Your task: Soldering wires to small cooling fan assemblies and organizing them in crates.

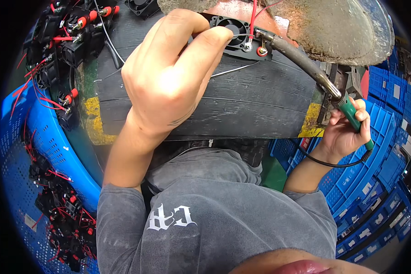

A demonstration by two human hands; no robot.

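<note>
My left hand pinches a thin grey solder wire between thumb and forefinger, over the black workbench top. The wire's end reaches the tip of a soldering iron. My right hand grips the iron by its green handle, away to the right. Under the fingers and the tip lies a black panel with a small fan, partly covered by my left hand. Two terminals sit beside the fan, one of them with a red ring. A red wire rises from the panel.
Several black fan panels with red terminals are piled at the left. More fill a blue perforated basket below them. A crusted, worn block stands at the back right. Blue crates are stacked on the right. The iron's black cord hangs below the bench edge.
</note>
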